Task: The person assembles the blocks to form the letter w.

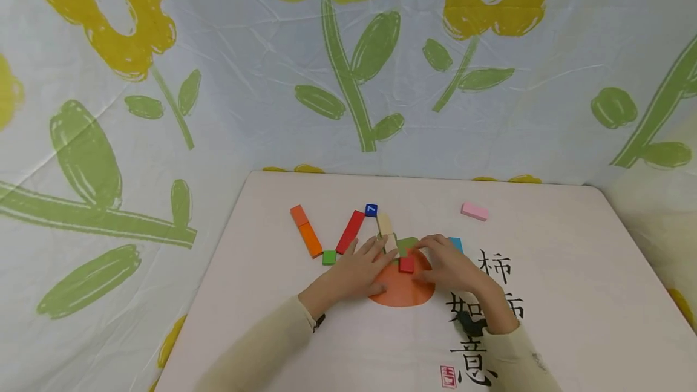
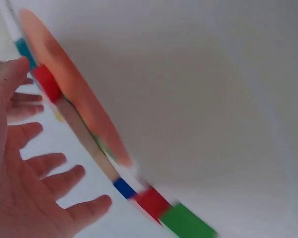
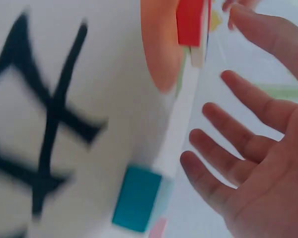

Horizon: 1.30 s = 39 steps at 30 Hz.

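Blocks form a zigzag row on the table: two orange blocks (image 1: 306,231), a green cube (image 1: 329,257), a long red block (image 1: 350,231), a blue cube (image 1: 371,210) marked 7, two cream blocks (image 1: 385,224) and a red cube (image 1: 406,265). My left hand (image 1: 356,271) spreads its fingers beside the cream blocks, partly covering that part of the row. In the left wrist view its fingers hold nothing. On the red cube's other side is my right hand (image 1: 449,262), fingers loosely bent and apart from it. A light blue block (image 1: 455,244) lies partly hidden behind that hand.
A pink block (image 1: 475,211) lies alone toward the back right. Under the row's end the pale table (image 1: 256,319) carries a printed orange persimmon (image 1: 403,294), with black characters (image 1: 472,362) to the right. A flower-patterned cloth (image 1: 229,89) hangs behind and at the sides.
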Motion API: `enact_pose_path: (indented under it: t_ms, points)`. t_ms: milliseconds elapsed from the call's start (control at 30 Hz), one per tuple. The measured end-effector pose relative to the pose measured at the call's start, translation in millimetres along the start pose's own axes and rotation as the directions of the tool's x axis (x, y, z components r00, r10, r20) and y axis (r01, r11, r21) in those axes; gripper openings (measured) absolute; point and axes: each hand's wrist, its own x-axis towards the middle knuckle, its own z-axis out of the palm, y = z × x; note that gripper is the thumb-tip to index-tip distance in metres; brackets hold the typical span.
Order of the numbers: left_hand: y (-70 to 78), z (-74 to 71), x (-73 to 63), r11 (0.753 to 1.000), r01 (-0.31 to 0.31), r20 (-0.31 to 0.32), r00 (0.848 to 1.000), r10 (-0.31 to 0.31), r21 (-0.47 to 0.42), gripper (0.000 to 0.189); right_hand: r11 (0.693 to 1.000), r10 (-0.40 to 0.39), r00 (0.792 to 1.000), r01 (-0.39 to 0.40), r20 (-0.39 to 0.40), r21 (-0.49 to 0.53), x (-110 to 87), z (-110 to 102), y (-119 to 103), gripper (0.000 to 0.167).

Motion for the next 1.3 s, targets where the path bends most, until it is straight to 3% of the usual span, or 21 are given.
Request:
enact_pose_path:
  t_ms: [200,367,667,967,1300]
  points:
    - [24.7,1.7,-4.3,0.996,0.04,0.002,0.999,-0.04,-0.076,0.084,0.998,-0.064,0.993,0.066,-0.095,0.022,-15.1,-18,15,0.056]
    - [33.2,7.0,-2.3,0.993,0.075,0.035,0.997,-0.072,-0.088,0.086,1.0,-0.004,0.995,0.007,-0.099,0.023,-27.0,-33,35,0.068]
    - [36.4,7.7,-0.5,0.993,0.101,0.066,0.993,-0.097,-0.066,0.085,0.997,0.074,0.997,-0.074,-0.023,0.026,-39.4,-50,63,0.099]
    - [36.5,6.3,-0.7,0.991,0.121,0.106,0.988,-0.113,-0.066,0.084,0.986,0.16,0.987,-0.158,0.028,-0.059,-39.7,-48,69,0.106]
    - [37.7,6.6,3.0,0.991,0.132,0.155,0.98,-0.126,-0.027,0.087,0.975,0.187,0.982,-0.183,0.022,-0.127,-37.2,-45,68,0.1]
